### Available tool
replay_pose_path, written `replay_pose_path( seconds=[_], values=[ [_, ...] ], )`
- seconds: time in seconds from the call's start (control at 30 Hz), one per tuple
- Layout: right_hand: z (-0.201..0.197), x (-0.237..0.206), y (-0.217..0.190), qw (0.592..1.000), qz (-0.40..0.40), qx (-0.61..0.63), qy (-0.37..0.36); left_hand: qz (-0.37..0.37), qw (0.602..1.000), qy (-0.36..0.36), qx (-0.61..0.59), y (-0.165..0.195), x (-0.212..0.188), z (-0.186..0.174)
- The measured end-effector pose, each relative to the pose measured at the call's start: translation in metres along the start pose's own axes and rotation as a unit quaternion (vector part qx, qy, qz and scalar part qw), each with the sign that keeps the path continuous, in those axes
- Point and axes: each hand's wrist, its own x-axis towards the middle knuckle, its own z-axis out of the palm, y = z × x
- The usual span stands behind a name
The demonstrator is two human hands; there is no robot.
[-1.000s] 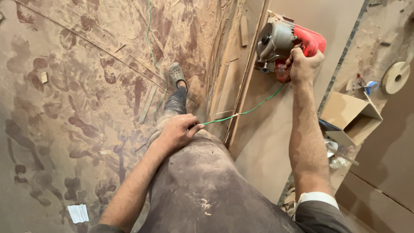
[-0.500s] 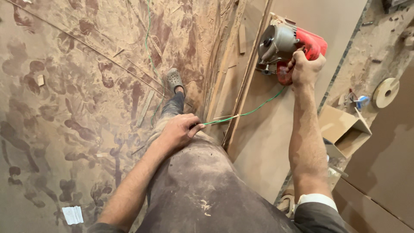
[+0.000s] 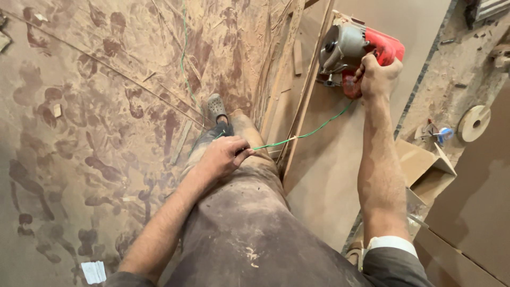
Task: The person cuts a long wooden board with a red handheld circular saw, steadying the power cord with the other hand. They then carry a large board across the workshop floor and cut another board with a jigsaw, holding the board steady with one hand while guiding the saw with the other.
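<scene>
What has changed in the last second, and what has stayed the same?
Almost nothing changed. The right hand still grips the red saw at the board edge, perhaps slightly further along. The left hand still holds the green cord on the knee.

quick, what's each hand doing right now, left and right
Left hand: closed, pinching the green cord against the knee.
Right hand: closed around the handle of the red circular saw.
</scene>
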Motion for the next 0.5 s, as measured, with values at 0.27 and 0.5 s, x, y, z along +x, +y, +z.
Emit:
replay_pose_path(
  seconds=[0.27,0.5],
  values=[
    [0.003,0.016,-0.001,1.000,-0.009,0.018,-0.002,0.009,1.000,0.014,0.002,0.003,0.009,-0.009],
    [0.007,0.026,-0.006,0.999,0.017,0.031,0.006,0.019,1.000,0.006,-0.006,-0.002,0.026,-0.020]
  ],
)
